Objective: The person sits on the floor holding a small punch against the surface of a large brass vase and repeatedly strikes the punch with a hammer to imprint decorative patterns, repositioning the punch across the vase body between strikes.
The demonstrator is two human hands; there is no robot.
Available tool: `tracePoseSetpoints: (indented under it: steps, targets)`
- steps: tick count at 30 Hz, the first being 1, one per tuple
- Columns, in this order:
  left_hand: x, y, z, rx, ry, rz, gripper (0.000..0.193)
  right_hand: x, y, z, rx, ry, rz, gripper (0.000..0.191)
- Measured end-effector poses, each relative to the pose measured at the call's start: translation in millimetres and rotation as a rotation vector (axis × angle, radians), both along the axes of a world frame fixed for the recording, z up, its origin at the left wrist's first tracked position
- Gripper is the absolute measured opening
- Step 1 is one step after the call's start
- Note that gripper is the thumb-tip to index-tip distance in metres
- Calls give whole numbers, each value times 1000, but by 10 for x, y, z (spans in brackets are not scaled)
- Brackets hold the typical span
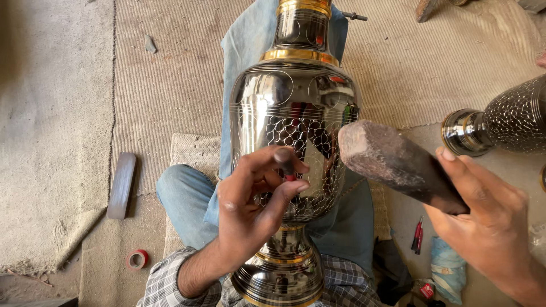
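Polished dark metal with gold bands makes up the large vase (293, 113) that lies down the middle of the frame, its neck toward the top edge and its foot at the bottom, resting on the person's lap over a blue cloth (244, 45). A pattern of small scale-like cuts covers the middle of its belly.

At lower centre, the left hand (250, 213) pinches a short dark punch (286, 164) between thumb and fingertips, its tip set against the vase's patterned belly. At the right, the right hand (489, 224) is wrapped around the handle end of a worn wooden mallet (392, 162), whose blunt head hangs just beside the vase's right flank, close to the punch but apart from it.

A second vase (500, 122) with dotted metalwork lies at the right edge. On the floor at lower left sit a small roll of red tape (137, 258) and, above it, a flat dark bar (121, 185). Two red-handled tools (418, 234) lie at lower right, just below the mallet hand. A ribbed woven mat (170, 74) covers the floor across the upper half.
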State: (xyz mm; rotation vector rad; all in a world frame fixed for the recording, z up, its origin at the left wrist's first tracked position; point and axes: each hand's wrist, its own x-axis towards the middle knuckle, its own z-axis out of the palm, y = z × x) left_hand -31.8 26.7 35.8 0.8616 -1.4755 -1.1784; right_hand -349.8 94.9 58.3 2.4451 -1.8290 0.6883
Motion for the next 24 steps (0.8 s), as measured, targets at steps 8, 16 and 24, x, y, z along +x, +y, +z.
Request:
tracePoseSetpoints:
  steps: [8, 16, 24]
  targets:
    - [-6, -121, 131, -252, -250, -98, 30, -109, -87, 138, -17, 117, 47, 83]
    - [11, -124, 129, -211, -183, -141, 31, 38, -32, 280, 194, -278, -248, 35]
    - [38, -181, 119, -272, -321, -206, 40, -51, -110, 364, 260, -159, -90, 73]
